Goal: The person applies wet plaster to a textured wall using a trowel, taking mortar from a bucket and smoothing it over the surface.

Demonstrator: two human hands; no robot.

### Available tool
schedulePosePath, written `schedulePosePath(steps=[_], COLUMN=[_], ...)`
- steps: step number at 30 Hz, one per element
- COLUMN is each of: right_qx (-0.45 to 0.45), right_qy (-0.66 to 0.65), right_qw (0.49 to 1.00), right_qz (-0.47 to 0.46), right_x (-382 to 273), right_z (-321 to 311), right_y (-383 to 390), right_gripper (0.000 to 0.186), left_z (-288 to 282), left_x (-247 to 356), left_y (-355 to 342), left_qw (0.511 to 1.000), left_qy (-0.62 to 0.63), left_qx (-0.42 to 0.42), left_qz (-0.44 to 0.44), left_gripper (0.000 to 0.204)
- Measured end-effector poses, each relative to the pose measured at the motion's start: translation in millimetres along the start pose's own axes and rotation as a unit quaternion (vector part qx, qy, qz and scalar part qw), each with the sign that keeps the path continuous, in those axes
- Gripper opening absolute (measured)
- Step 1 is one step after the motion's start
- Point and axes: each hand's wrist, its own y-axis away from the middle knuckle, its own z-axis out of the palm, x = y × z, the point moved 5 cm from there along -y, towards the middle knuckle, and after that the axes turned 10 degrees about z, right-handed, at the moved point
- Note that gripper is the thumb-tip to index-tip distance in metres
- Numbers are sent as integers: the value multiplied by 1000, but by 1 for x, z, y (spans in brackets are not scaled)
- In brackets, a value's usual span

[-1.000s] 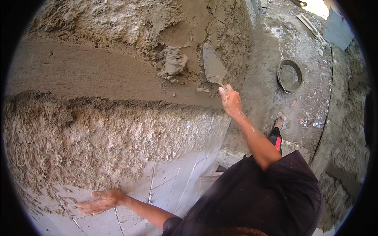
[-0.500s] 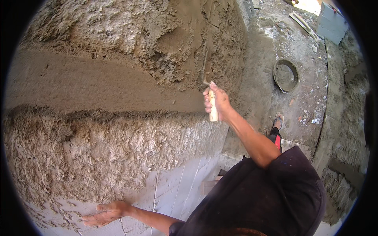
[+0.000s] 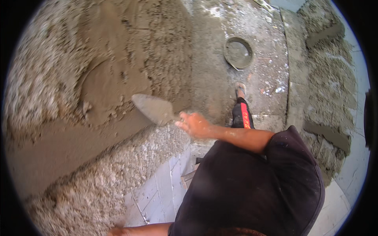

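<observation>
My right hand [image 3: 195, 124] grips the handle of a pointed metal trowel [image 3: 153, 109], coated in grey mortar. The blade lies against the wall [image 3: 59, 78], at the lower edge of a smooth patch of wet mortar [image 3: 106, 88] set in rough plaster. A smoothed mortar band [image 3: 67, 147] runs below it. My left hand [image 3: 115, 231] is just visible at the bottom edge, resting against the lower wall near the white blocks [image 3: 155, 192]; its fingers are hidden.
A round metal pan [image 3: 238, 53] sits on the rubble-strewn concrete floor [image 3: 267, 70] ahead. My foot in a sandal [image 3: 240, 89] stands near it. Another roughly plastered wall [image 3: 327, 78] rises on the right.
The view has swung left and down. My right hand moved lower and now holds the trowel flat against the wall. My left hand slid toward the bottom edge.
</observation>
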Motion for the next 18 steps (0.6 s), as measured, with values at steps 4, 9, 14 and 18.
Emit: schedulePosePath(steps=[4, 9, 14, 18], right_qx=[161, 58, 90, 140], right_qy=[227, 404, 469, 362], right_qw=[944, 854, 814, 831], right_qz=[179, 321, 330, 399], right_x=[198, 391, 535, 621], right_z=[-158, -327, -388, -331], right_y=[-25, -82, -205, -278], right_gripper=[49, 37, 35, 34], left_z=[10, 25, 27, 34], left_x=[57, 141, 224, 270], left_y=[18, 36, 41, 40], left_qw=[998, 990, 977, 970], left_qy=[54, 82, 75, 60], left_qx=[-30, -89, -151, -175], left_qz=[26, 73, 134, 155], left_gripper=[64, 64, 64, 64])
